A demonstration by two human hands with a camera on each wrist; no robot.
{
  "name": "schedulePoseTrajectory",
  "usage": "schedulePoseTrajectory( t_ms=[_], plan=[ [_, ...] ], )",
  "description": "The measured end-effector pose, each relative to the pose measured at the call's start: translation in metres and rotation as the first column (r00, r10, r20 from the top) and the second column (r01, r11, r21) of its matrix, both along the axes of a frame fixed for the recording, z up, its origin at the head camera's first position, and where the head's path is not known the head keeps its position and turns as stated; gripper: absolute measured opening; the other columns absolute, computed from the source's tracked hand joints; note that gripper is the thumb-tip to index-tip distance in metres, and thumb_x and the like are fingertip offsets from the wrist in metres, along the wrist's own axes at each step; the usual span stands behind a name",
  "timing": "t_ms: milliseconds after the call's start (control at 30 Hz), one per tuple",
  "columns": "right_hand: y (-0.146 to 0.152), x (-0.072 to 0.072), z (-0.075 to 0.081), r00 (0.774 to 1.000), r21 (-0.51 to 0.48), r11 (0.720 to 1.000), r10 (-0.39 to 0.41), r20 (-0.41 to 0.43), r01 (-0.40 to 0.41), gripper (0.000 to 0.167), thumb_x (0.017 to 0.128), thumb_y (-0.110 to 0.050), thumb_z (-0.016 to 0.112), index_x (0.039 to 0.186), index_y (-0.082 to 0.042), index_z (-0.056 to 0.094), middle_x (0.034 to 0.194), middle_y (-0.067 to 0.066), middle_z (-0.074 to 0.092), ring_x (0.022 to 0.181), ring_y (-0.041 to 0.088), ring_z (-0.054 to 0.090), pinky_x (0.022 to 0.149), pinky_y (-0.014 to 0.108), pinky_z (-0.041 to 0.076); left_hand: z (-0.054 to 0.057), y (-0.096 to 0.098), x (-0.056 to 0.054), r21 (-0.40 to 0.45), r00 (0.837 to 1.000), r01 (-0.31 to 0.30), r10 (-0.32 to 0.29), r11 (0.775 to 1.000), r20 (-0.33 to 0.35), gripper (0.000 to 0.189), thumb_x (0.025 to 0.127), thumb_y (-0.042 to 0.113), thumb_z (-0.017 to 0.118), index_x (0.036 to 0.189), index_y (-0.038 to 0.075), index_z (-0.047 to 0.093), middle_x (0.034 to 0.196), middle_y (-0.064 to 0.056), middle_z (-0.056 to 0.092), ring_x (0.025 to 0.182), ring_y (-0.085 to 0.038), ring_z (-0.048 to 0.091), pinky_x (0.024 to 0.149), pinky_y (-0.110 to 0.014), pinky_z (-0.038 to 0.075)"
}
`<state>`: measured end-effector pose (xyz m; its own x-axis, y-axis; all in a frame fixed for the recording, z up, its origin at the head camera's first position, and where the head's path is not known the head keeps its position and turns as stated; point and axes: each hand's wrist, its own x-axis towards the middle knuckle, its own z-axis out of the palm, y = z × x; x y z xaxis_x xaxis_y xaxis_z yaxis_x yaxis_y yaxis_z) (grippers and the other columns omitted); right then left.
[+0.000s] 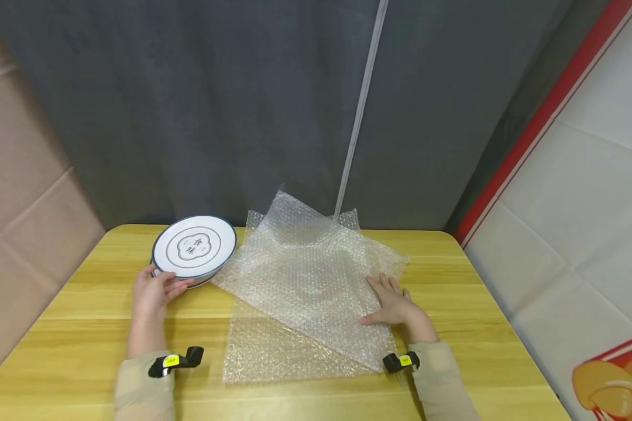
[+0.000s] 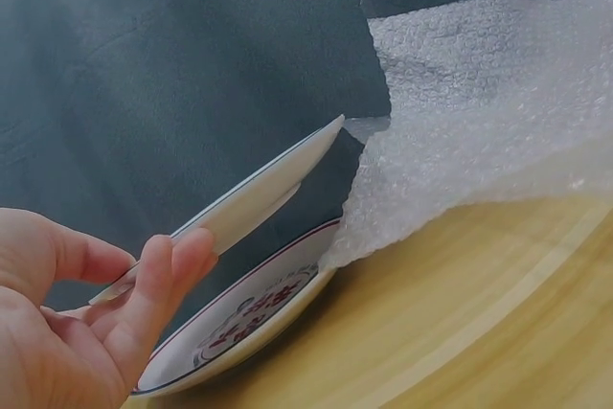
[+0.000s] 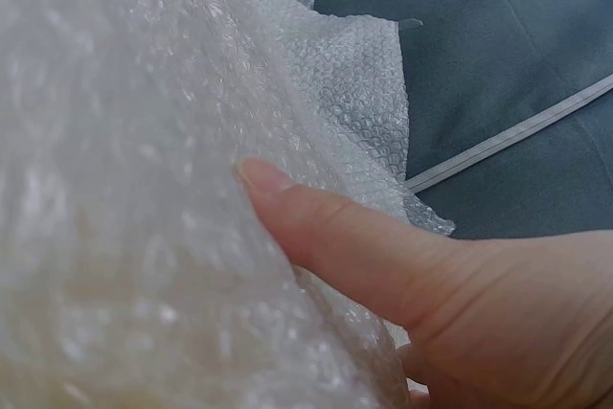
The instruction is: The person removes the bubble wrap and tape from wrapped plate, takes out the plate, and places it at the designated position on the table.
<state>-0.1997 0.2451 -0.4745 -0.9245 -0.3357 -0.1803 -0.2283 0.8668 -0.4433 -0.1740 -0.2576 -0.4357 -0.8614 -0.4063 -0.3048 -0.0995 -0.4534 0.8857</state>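
At the table's back left, my left hand (image 1: 151, 292) pinches the near edge of a white plate (image 1: 220, 237) with a blue rim and dark printed characters. That plate is tilted up, as the left wrist view shows. Under it lies a second plate (image 2: 257, 308) with a red rim and red characters, mostly hidden in the head view. My right hand (image 1: 396, 307) rests on the right part of crossed bubble wrap sheets (image 1: 305, 275), fingers spread. In the right wrist view its thumb (image 3: 326, 227) lies along the wrap; the other fingers are mostly hidden.
The wooden table (image 1: 453, 374) carries everything. A dark grey curtain (image 1: 232, 117) hangs right behind its back edge. To the left is a beige cloth wall (image 1: 21, 193), and to the right a white panel with a red stripe (image 1: 548, 111).
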Motion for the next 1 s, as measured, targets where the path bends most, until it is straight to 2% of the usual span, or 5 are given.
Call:
schedulePoseTrajectory(
  t_ms=[167,400,1000],
  plan=[
    [0.001,0.0,-0.002,1.0,-0.001,1.0,-0.002,-0.009,0.002,0.113,0.069,-0.057,0.078,0.154,-0.012,0.018,0.155,0.026,0.0,0.14,0.047,-0.002,0.104,0.073,0.003,-0.003,-0.003,0.0,-0.001,1.0,-0.022,0.022,1.0,0.015,0.063,0.098,0.0,0.044,0.15,0.014,0.012,0.074,-0.005,0.066,0.064,-0.023,0.07,0.064,-0.03,0.058],
    [0.002,-0.001,-0.004,1.0,-0.004,1.0,-0.001,-0.007,0.0,0.113,0.069,-0.058,0.077,0.154,-0.012,0.018,0.155,0.026,-0.001,0.14,0.047,-0.003,0.104,0.072,0.003,-0.004,-0.006,0.002,0.021,0.999,-0.046,0.046,0.999,0.011,0.07,0.097,-0.003,0.042,0.153,0.016,0.005,0.074,-0.005,0.065,0.063,-0.024,0.069,0.065,-0.03,0.058],
    [0.001,-0.001,0.0,1.0,-0.012,1.0,0.004,-0.002,-0.004,0.112,0.07,-0.056,0.077,0.154,-0.012,0.018,0.155,0.027,-0.001,0.14,0.047,-0.003,0.104,0.072,0.003,-0.012,-0.01,-0.001,0.024,0.995,-0.094,0.093,0.995,0.042,0.068,0.096,-0.003,0.044,0.152,0.014,0.009,0.072,-0.007,0.065,0.061,-0.025,0.069,0.065,-0.033,0.058]
  ],
)
